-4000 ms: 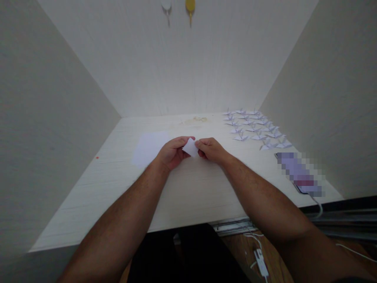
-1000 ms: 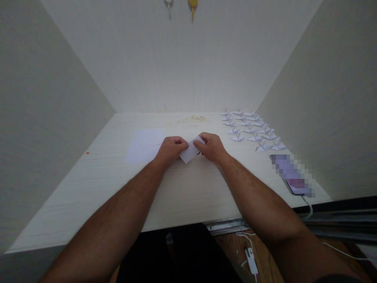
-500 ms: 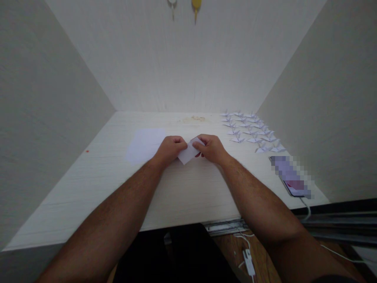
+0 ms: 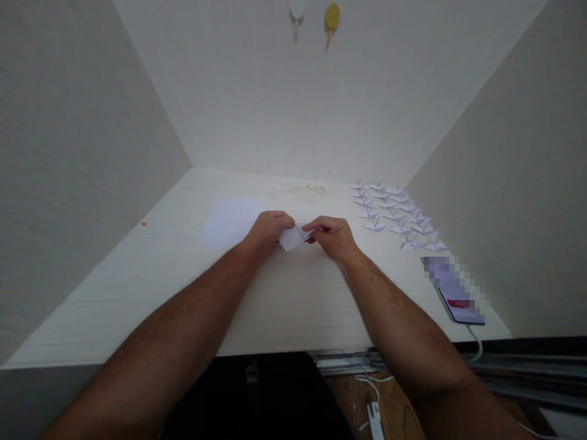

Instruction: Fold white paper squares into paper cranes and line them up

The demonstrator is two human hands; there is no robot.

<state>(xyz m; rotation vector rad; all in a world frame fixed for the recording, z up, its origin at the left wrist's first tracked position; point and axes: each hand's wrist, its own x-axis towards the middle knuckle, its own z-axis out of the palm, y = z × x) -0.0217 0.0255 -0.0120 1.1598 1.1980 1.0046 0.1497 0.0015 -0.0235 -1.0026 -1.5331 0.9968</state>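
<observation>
Small folded white paper piece [image 4: 288,239] sits between both bare hands over the middle of the white wood-grained desk [image 4: 293,305]; cannot tell if it touches the surface. Versus half a second ago: a diagonal edge now shows across its right part, where a plainer face showed. Right hand [image 4: 334,237] differs as well, one digit lying straighter along the paper's upper right. Left hand [image 4: 269,229] looks about the same. View has shifted: more shows of the oval white wall hook [image 4: 297,8] and oval yellow wall hook [image 4: 332,17], and the long white power strip [image 4: 375,420] on the brown wooden floor [image 4: 398,403] is now cut by the bottom edge.

Left grip: pinching the paper's left side, thumb on top. Right grip: pinching its right side, some fingers curled under.

Paper looks thin, matte, straight-edged; one corner points toward the person, rest partly covered by the hands. Flat white paper [image 4: 229,221] lies smooth beyond the left wrist. Spiky white folded-paper cranes [image 4: 393,216] stand in rows at right rear, same arrangement as before. Nearer, dark-edged rectangular phone [image 4: 452,290], screen mostly pixelated, white cable [image 4: 479,347] at its near end.
</observation>
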